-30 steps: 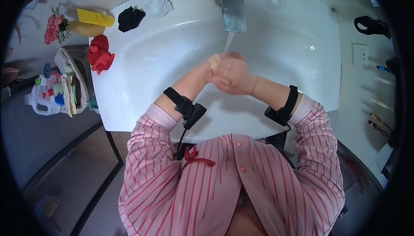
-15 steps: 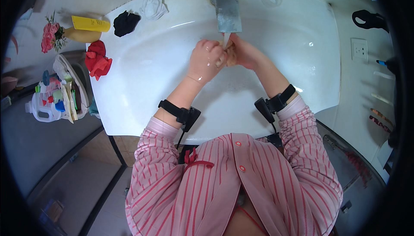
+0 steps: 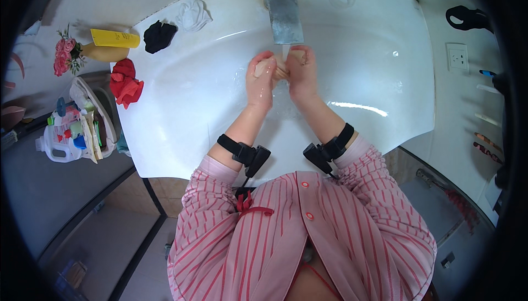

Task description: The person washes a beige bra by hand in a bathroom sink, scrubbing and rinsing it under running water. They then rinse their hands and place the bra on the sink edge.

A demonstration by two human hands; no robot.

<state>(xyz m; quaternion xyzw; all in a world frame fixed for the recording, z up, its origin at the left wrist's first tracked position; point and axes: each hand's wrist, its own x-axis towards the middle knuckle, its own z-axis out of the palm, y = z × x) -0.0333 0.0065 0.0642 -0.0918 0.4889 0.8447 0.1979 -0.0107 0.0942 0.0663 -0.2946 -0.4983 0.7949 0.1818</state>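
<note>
Below the wide metal faucet (image 3: 283,12), a stream of water (image 3: 285,51) runs down between my hands. A small wet beige cloth (image 3: 281,69) stretches from one hand to the other, bunched and partly hidden by the fingers. My left hand (image 3: 260,84) is closed around its left part, wet and shiny. On the other side, my right hand (image 3: 303,78) grips the right part, its fingers curled just under the spout. Both are over the white basin (image 3: 187,103), with forearms reaching in from the lower edge.
Along the basin's left rim lie a red cloth (image 3: 126,83), a crumpled black cloth (image 3: 160,36) and a white cloth (image 3: 193,14). A yellow tube (image 3: 115,38) and pink flowers (image 3: 64,53) are farther left, above a bin (image 3: 107,108) of bottles. A wall socket (image 3: 457,58) is at right.
My hands have moved slightly apart and turned, showing more of the beige cloth between them. My forearms have drawn closer together. The whole view has shifted a little.
</note>
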